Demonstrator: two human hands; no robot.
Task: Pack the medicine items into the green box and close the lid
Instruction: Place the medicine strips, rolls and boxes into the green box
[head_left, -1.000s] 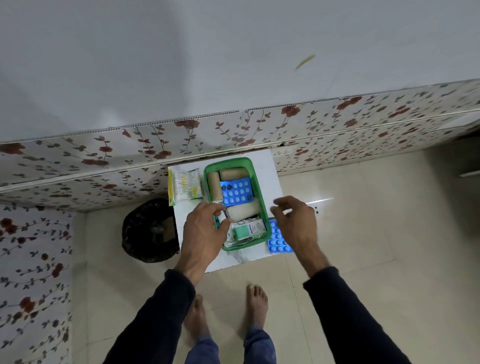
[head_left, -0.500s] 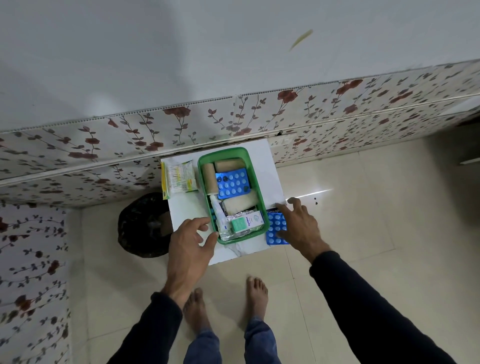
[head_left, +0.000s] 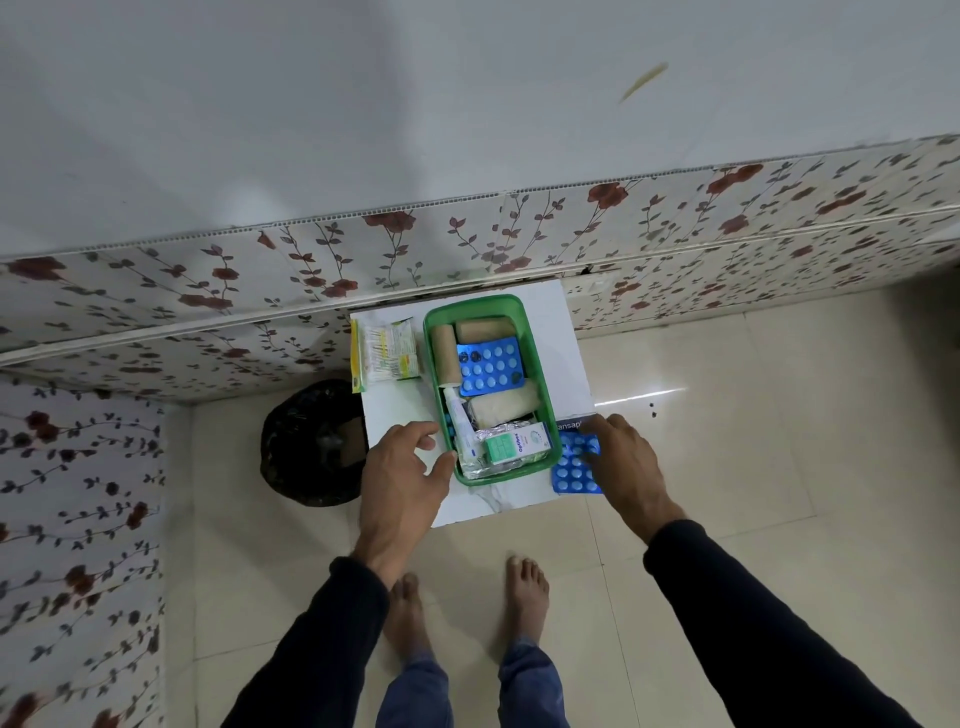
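The green box (head_left: 540, 358) stands open on a small white table (head_left: 563, 332). Inside lie two brown bandage rolls (head_left: 448, 353), a blue blister strip (head_left: 491, 370), a white gauze roll (head_left: 506, 404), a tube (head_left: 460, 423) and a small green-and-white carton (head_left: 517, 444). A second blue blister strip (head_left: 571, 470) lies on the table right of the box, and my right hand (head_left: 623, 462) rests its fingers on it. My left hand (head_left: 402, 475) hovers at the box's near left corner, fingers apart, thumb near the rim. A yellow-green packet (head_left: 387, 352) lies left of the box.
A black bin with a bag (head_left: 311, 441) stands on the floor left of the table. A flowered wall panel (head_left: 208, 291) runs behind the table. My bare feet (head_left: 524, 597) stand on beige tiles near the table's front edge.
My left hand pulled back from inside the box to its near left corner. My right hand came down onto the blue blister strip beside the box.
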